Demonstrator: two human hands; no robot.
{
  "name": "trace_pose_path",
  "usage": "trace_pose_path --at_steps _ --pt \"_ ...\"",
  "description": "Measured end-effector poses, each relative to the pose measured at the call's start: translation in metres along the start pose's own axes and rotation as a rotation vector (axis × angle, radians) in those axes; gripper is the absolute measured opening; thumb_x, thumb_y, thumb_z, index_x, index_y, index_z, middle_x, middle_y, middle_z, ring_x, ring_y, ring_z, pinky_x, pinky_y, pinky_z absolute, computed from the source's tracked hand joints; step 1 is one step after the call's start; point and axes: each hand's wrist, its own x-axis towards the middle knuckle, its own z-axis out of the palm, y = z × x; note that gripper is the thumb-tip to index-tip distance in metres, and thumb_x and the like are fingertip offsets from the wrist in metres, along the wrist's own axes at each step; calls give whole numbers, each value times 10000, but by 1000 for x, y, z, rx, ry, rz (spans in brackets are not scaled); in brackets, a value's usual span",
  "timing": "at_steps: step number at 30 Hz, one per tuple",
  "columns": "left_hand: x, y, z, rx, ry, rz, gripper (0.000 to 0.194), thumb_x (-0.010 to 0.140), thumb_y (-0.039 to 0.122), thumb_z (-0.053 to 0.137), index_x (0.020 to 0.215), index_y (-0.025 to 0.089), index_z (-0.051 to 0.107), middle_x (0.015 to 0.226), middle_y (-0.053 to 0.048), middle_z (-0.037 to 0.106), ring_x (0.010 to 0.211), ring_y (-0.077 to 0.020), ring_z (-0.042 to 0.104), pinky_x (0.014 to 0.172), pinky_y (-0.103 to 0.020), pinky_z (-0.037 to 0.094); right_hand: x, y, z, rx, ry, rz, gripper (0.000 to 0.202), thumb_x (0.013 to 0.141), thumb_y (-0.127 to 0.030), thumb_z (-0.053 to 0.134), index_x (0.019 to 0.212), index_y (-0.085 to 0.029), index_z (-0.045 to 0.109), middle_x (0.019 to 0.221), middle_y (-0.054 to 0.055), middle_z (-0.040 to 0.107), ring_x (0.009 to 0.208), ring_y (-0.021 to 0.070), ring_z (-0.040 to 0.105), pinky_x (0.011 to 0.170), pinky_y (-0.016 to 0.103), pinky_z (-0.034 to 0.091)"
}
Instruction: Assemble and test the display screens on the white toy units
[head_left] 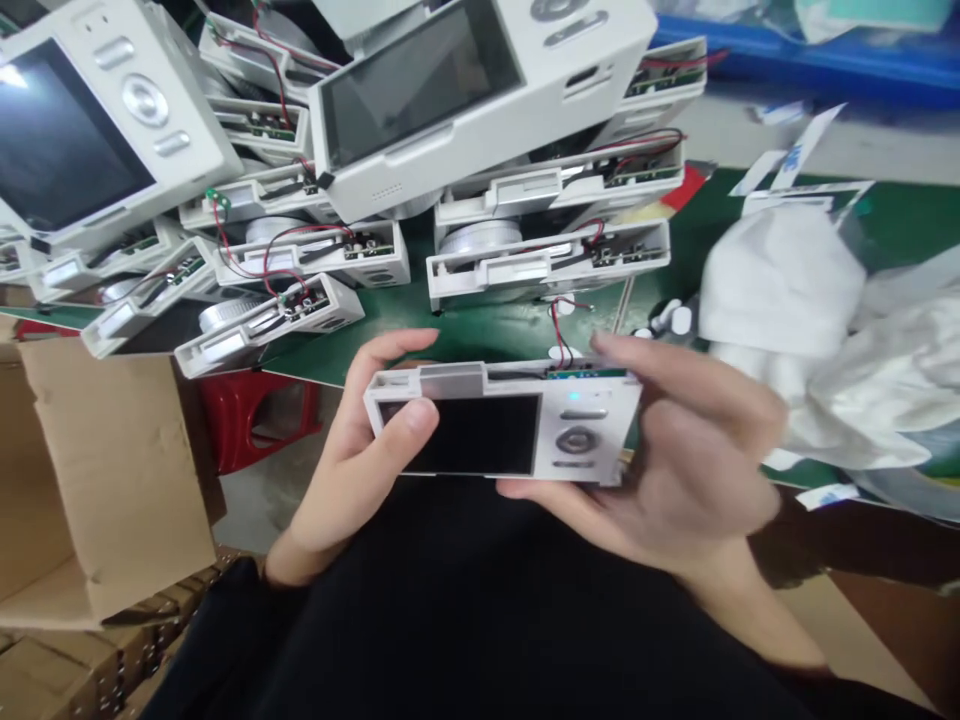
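Observation:
Between my hands is a white digital camera (551,430), its dark screen facing me and its top open. Red and black wires rise from the opening, and a small blue light glows on its back. My left hand (356,450) grips the left end, with the thumb on the screen's upper corner. At the right end, my right hand (675,450) is slightly blurred; its thumb lies under the lower edge and the index finger reaches the top corner. Several open camera bodies with loose wires, one of them a white camera body (555,255), lie just beyond.
Two larger white cameras, a left one (142,100) and a middle one (480,100), rest on the pile. White bags (780,280) lie right on the green table (892,215). A cardboard box (127,480) and a red stool (255,415) stand lower left. A blue bin (750,65) is behind.

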Motion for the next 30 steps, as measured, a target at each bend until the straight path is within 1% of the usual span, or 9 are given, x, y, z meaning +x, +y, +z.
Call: trace_pose_path --at_steps 3,6,9,13,16,19,22,26,30 --pt "0 -2 -1 -363 25 -95 359 1114 551 434 1389 340 528 1090 -19 717 884 -196 764 769 -348 647 0 -16 3 228 -94 287 815 1053 -566 564 1733 -334 179 1637 177 464 1524 388 513 1101 623 620" --pt "-2 -1 0 -434 66 -63 289 1084 536 547 1270 320 591 1133 -23 740 986 -210 778 839 -370 666 3 -29 4 378 -106 483 652 1092 -539 481 1677 -306 313 1531 173 571 1393 344 646 1055 553 653" --pt "-5 0 2 -415 76 43 231 1105 463 529 1269 303 557 1279 -33 763 1160 -233 777 971 -418 666 8 -35 9 383 -13 544 546 1047 -397 624 1559 -262 487 1338 133 676 1142 293 749 951 473 683" --pt "-8 2 6 -432 88 81 213 1104 403 512 1282 285 525 1396 -50 743 1275 -259 747 1050 -474 644 12 -34 24 344 154 560 405 945 -223 740 1339 -220 650 1204 96 719 1054 263 751 899 424 667" --pt "-9 4 10 -570 115 39 208 1077 365 584 1269 285 567 1363 -27 762 1234 -236 759 1055 -443 634 9 -33 33 395 236 576 383 929 -272 781 1303 -280 698 1171 55 735 1024 248 739 882 427 652" --pt "-7 6 13 -704 149 25 249 997 333 744 1216 281 637 1276 -7 792 1102 -198 781 958 -343 634 4 -33 37 474 270 636 431 909 -328 828 1325 -361 723 1224 29 729 1017 237 724 873 414 633" --pt "-5 4 16 -733 176 26 200 1001 343 756 1175 288 676 1210 3 805 1005 -168 774 882 -304 614 2 -32 35 502 297 637 462 886 -307 853 1328 -378 736 1243 23 716 1035 217 720 890 373 620" --pt "-7 -1 20 -831 189 -25 170 1026 370 725 1189 334 696 1211 23 798 1050 -158 752 934 -303 584 2 -32 27 501 175 634 562 890 -245 842 1407 -388 676 1161 14 687 990 165 696 838 286 626" --pt "-10 0 18 -895 199 -121 134 1035 389 712 1162 347 712 1181 33 796 1088 -159 735 1001 -317 553 -4 -27 13 516 -50 559 822 909 -183 806 1569 -500 431 1360 50 527 1222 213 658 764 276 675"
